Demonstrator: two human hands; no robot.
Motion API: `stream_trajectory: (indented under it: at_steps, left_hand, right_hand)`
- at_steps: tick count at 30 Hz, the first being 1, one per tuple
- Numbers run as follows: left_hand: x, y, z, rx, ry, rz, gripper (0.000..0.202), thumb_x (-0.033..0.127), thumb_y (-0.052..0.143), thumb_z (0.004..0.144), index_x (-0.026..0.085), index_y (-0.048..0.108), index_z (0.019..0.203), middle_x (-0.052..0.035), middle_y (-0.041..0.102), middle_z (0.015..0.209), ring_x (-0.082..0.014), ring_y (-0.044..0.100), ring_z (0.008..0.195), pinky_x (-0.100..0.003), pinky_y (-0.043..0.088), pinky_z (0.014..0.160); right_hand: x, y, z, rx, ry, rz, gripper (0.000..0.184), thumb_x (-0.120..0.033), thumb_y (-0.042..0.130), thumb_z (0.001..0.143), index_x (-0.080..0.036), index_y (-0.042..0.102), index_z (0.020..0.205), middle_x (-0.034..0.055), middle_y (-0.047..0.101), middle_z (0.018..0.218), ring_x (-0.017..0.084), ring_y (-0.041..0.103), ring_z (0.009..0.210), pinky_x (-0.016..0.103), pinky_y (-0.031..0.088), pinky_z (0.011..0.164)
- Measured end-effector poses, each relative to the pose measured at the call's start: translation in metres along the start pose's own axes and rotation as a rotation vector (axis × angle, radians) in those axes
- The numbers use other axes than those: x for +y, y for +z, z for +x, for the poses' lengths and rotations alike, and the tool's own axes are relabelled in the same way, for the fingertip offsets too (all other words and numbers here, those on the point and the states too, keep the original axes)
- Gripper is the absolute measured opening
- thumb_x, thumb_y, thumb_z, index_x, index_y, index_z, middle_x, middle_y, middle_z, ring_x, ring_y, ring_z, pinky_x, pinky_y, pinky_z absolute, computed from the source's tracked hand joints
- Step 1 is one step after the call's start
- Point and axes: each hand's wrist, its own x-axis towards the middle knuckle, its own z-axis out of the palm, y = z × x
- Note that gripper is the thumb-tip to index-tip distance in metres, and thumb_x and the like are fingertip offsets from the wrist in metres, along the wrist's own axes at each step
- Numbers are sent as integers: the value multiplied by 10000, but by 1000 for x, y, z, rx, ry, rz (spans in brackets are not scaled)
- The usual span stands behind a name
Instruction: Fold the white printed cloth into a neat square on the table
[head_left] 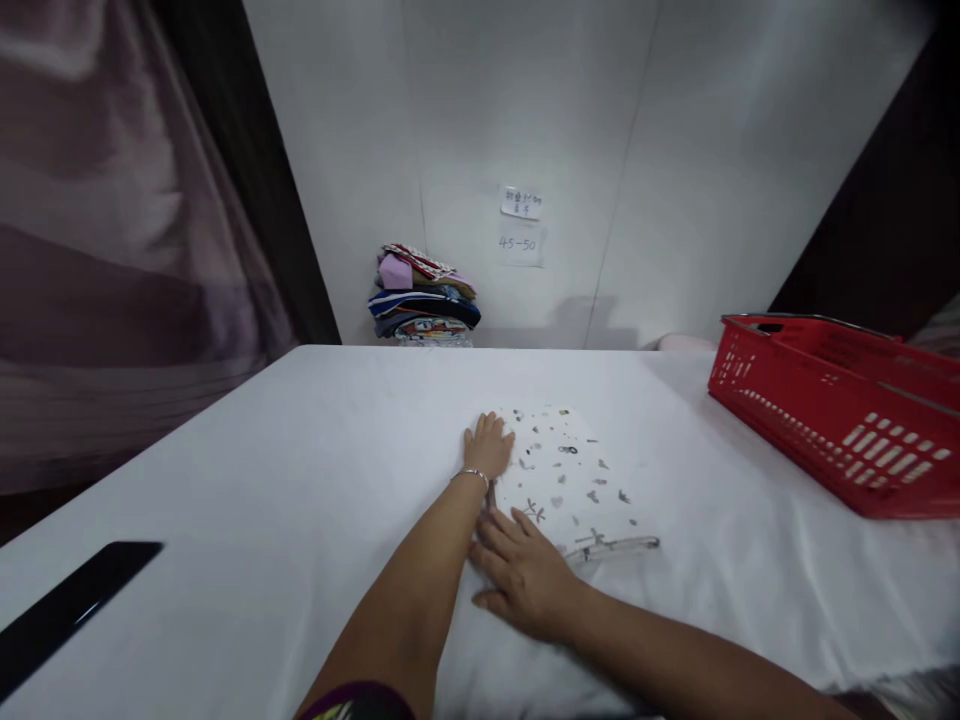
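A folded white cloth or garment (559, 470) with small scattered prints lies flat on the white-covered table (360, 440). Its near edge shows a darker fold line. My left hand (489, 447), with a bracelet at the wrist, rests palm down along the cloth's left edge, fingers stretched out. Closer to me, my right hand (525, 575) lies flat by the lower left corner of the cloth, its fingers spread and pointing left. Neither hand grips anything that I can see.
A red plastic basket (832, 410) stands at the right of the table. Beyond the far edge is a stack of folded clothes (425, 295) against the wall. Paper labels (521, 243) hang there. A flat black object (75, 605) lies at the left, and a pinkish curtain (112, 250) hangs beside the table.
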Motion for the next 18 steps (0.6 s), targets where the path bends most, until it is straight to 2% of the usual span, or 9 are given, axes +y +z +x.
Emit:
stream_trajectory:
  at_steps: [4, 7, 11, 13, 18]
  left_hand:
    - [-4, 3, 3, 3, 5, 33, 479, 394, 263, 902, 231, 355, 1343, -43, 204, 1505, -220, 100, 1390, -526, 162, 1080]
    - [-5, 3, 3, 2, 10, 56, 487, 399, 242, 903, 225, 349, 1346, -41, 209, 1503, -220, 109, 1388, -538, 176, 1074]
    - [-6, 4, 4, 0, 17, 75, 499, 411, 243, 899, 217, 349, 1346, -40, 207, 1503, -232, 116, 1386, -554, 189, 1066]
    - [-6, 4, 4, 9, 21, 73, 499, 406, 242, 900, 214, 351, 1347, -40, 209, 1503, -232, 118, 1386, -554, 191, 1066]
    - [-1, -2, 2, 14, 17, 60, 498, 408, 267, 901, 200, 372, 1340, -59, 217, 1499, -245, 132, 1383, -551, 178, 1070]
  right_hand:
    - [-10, -3, -12, 0, -38, 90, 615, -533, 410, 876, -214, 327, 1396, 112, 333, 1446, 262, 169, 1367, 485, 78, 1104]
    - [-7, -19, -24, 4, -65, 142, 607, -540, 397, 881, -241, 312, 1402, 81, 320, 1457, 222, 178, 1369, 456, 69, 1115]
    - [18, -37, -41, 112, 153, 31, 580, -470, 387, 905, -195, 301, 1408, 93, 220, 1492, 239, 113, 1383, 490, 78, 1110]
    - [30, -31, -50, 108, 221, -28, 599, -457, 413, 895, -176, 297, 1411, 112, 227, 1485, 257, 130, 1378, 507, 108, 1102]
    - [38, -8, -61, 79, 199, -67, 669, -468, 473, 862, -153, 278, 1418, 133, 254, 1470, 280, 178, 1365, 519, 155, 1092]
